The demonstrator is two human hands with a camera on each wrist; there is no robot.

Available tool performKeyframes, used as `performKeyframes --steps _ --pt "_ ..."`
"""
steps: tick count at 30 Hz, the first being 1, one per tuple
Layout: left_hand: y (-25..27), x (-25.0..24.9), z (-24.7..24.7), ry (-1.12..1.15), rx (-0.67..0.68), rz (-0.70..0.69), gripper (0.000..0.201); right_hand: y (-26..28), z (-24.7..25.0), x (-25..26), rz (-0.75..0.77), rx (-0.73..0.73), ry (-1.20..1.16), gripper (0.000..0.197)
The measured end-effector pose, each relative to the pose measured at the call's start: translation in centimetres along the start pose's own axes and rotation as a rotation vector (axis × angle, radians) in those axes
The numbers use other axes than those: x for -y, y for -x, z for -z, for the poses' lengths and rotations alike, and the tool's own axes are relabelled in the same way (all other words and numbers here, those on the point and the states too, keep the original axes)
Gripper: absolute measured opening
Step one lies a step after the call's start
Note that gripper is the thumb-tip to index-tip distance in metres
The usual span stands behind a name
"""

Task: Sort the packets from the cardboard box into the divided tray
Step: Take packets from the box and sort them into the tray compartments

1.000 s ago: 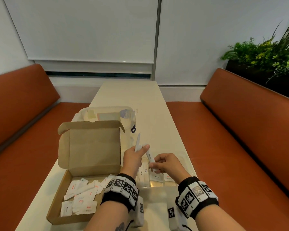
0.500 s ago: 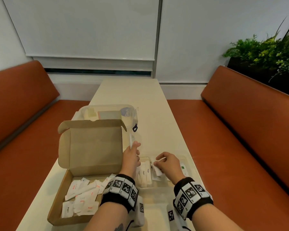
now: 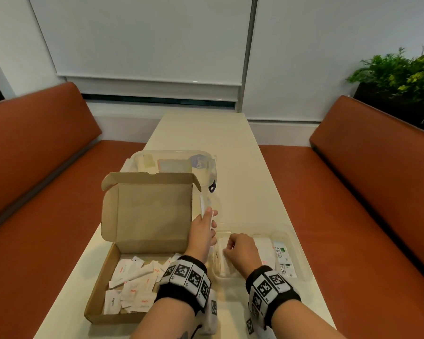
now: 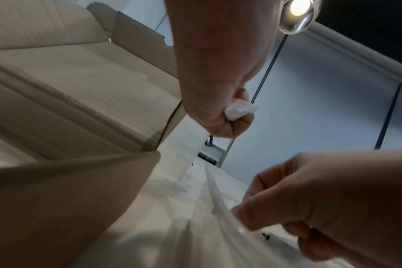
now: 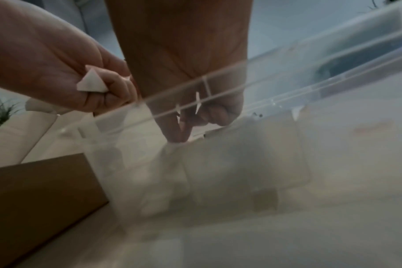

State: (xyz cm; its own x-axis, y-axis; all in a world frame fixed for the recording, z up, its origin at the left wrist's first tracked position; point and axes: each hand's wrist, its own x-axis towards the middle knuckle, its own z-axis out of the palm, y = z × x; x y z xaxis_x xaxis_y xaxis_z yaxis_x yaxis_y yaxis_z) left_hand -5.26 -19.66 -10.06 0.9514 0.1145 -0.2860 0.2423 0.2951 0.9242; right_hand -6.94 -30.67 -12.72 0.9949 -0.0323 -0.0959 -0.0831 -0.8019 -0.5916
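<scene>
The open cardboard box [image 3: 97,297] sits at the front left, its lid standing up and several white packets [image 3: 132,285] loose inside. To its right lies the clear divided tray [image 3: 301,260]. White packets fill its left and middle compartments, and green-printed Stevia packets [image 3: 282,255] lie in the right one. My left hand [image 3: 207,216] grips a few white stick packets [image 3: 202,204] beside the lid's edge; their lower end [image 4: 240,108] pokes out of the fist. My right hand [image 3: 230,248] reaches down into the tray's left compartment, fingers [image 5: 186,127] pinching a white packet [image 5: 197,103].
A clear plastic container [image 3: 176,162] stands behind the box. The long cream table [image 3: 230,148] runs away from me between two orange benches [image 3: 353,216]. A green plant [image 3: 397,74] sits beyond the right bench.
My right hand has taken its packet from the left hand and gone down into the tray's left compartment. My left hand has lowered slightly beside the lid, still holding its packets.
</scene>
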Motion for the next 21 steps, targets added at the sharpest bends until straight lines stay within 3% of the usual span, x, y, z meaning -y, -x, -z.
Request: performKeyframes --steps 5,9,12,15,18,21 --pt "0.2 0.0 -0.4 0.038 0.018 0.002 0.029 0.0 0.3 -0.5 0.104 0.003 0.224 0.018" --pt "0.5 -0.1 -1.0 0.139 0.058 0.026 0.031 0.2 0.9 -0.4 0.068 0.01 0.182 0.016" --pt "0.7 -0.1 -1.4 0.176 0.025 -0.009 0.028 0.3 2.1 0.1 0.003 -0.056 -0.268 0.023" --pt "0.9 0.1 -1.8 0.154 0.022 -0.07 0.03 0.9 3.6 0.9 -0.105 0.063 -0.803 0.033" --pt "1.1 0.2 -2.5 0.194 0.069 -0.066 0.031 1.3 4.7 1.0 -0.089 0.152 -0.912 0.019" --pt "1.2 0.0 -3.1 0.249 0.08 -0.07 0.027 1.4 5.6 0.5 -0.025 0.097 -0.856 0.01"
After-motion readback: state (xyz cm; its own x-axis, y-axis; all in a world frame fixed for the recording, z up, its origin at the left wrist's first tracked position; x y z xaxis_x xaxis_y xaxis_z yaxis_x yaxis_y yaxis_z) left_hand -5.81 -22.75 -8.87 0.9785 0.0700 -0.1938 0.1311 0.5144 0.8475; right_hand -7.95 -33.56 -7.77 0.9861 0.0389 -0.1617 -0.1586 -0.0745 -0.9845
